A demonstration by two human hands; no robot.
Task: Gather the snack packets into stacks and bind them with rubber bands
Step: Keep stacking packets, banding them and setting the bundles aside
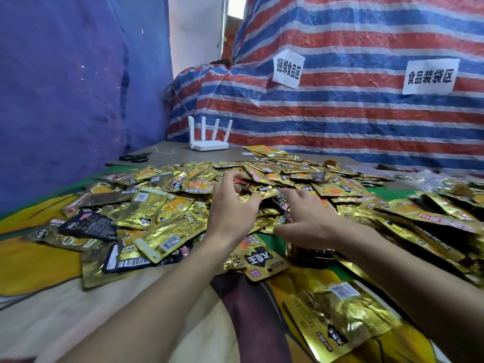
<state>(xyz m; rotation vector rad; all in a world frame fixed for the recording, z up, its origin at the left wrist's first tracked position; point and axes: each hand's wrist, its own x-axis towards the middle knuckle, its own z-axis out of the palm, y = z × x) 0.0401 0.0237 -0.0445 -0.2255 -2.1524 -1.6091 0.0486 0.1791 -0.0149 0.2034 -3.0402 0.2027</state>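
Centre frame: left hand point(230, 208) pinches a dark packet point(242, 185) atop the packet heap point(330, 189); right hand point(309, 218) lies flat, fingers spread, just right.

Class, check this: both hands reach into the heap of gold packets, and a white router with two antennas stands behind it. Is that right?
No: the head view shows four antennas on the white router, not two. The left hand and right hand do reach into the heap.
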